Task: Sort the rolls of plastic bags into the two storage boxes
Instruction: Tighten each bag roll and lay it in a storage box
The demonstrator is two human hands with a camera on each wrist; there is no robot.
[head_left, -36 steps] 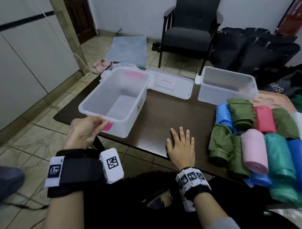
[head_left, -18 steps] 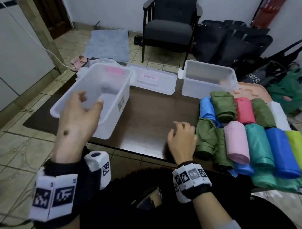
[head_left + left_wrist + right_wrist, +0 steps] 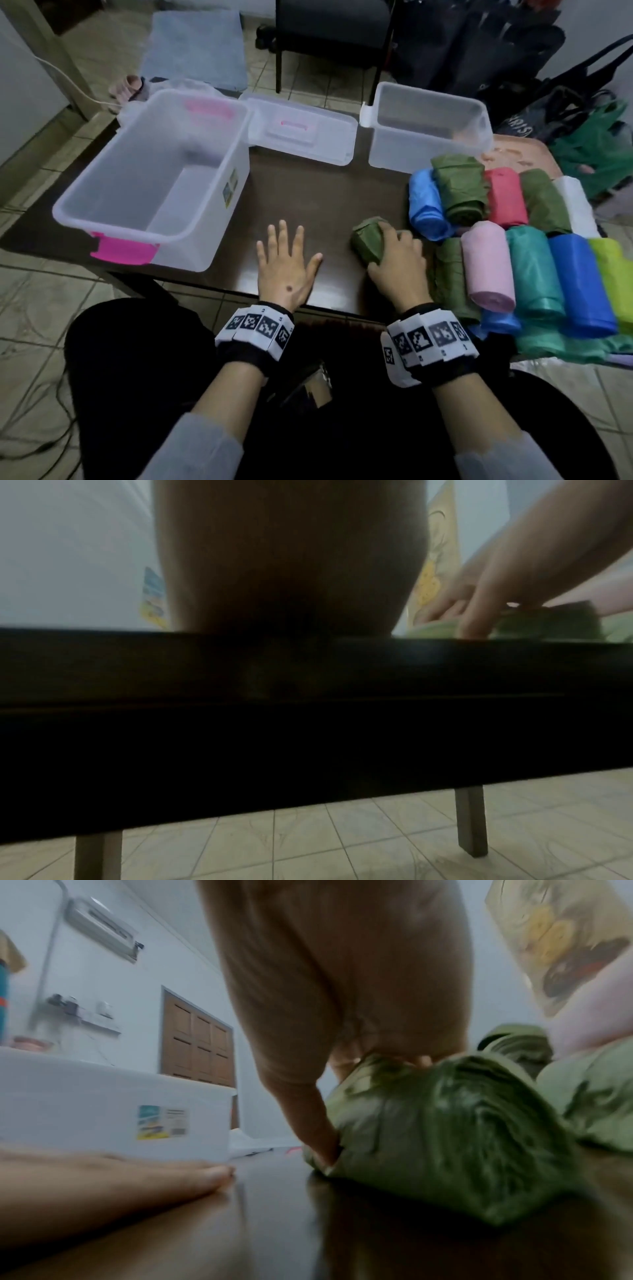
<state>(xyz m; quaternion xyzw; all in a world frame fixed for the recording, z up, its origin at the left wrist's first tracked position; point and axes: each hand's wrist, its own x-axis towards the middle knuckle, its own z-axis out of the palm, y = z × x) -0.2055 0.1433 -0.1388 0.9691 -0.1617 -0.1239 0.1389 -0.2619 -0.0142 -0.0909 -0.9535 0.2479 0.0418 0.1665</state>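
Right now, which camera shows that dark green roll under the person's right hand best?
The right wrist view: the dark green roll fills the frame, with the right hand curled over it. The head view shows it small and half covered by that hand; the left wrist view catches only a blurred sliver beyond the table edge.

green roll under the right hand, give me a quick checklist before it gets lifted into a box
1. Grip: right hand curls over the dark green roll, thumb at its near end in the right wrist view: ok.
2. Roll free of the pile: sits on the table, apart from the other rolls: ok.
3. Left hand out of the way: flat on the table, between roll and left storage box: not ok for a low path.
4. Left storage box open and empty: ok.
5. Right storage box open: ok.
6. Which box takes green: cannot tell.
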